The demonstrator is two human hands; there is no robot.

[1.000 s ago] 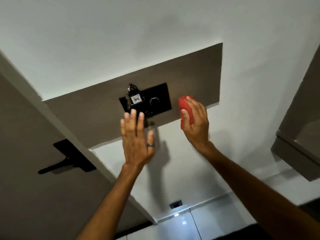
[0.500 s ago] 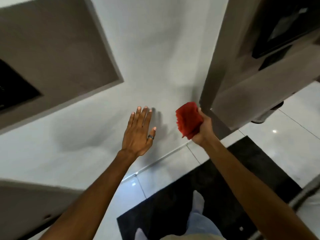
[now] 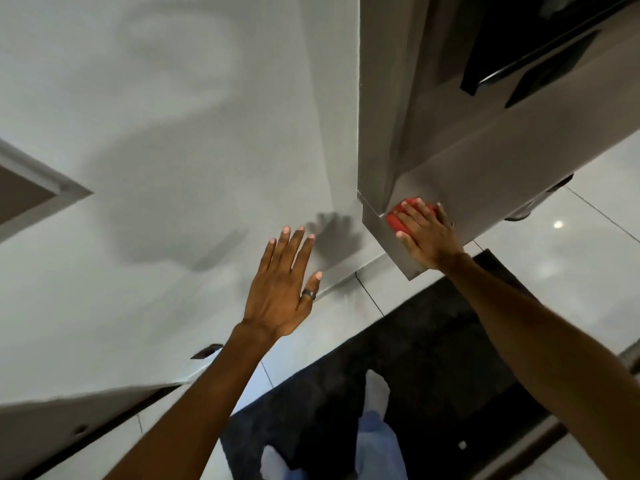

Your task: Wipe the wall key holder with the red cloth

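The red cloth [image 3: 398, 220] lies bunched on the top of a grey cabinet [image 3: 391, 244] at centre right. My right hand [image 3: 424, 235] rests flat over the cloth, fingers spread across it and pressing it down. My left hand [image 3: 282, 289] is held up in front of the white wall [image 3: 173, 133], fingers apart and empty, a dark ring on one finger. The wall key holder is out of view; only a corner of the brown wall panel [image 3: 20, 199] shows at the left edge.
A tall grey unit [image 3: 450, 116] with a dark recess rises at upper right. A black mat [image 3: 415, 358] lies on the glossy white floor tiles [image 3: 588, 254], with my legs and feet on it. A small dark wall socket [image 3: 206, 350] sits low on the wall.
The view has swung right and down, away from the key holder. My right hand carried the red cloth from the wall to the grey cabinet top and now presses it there.
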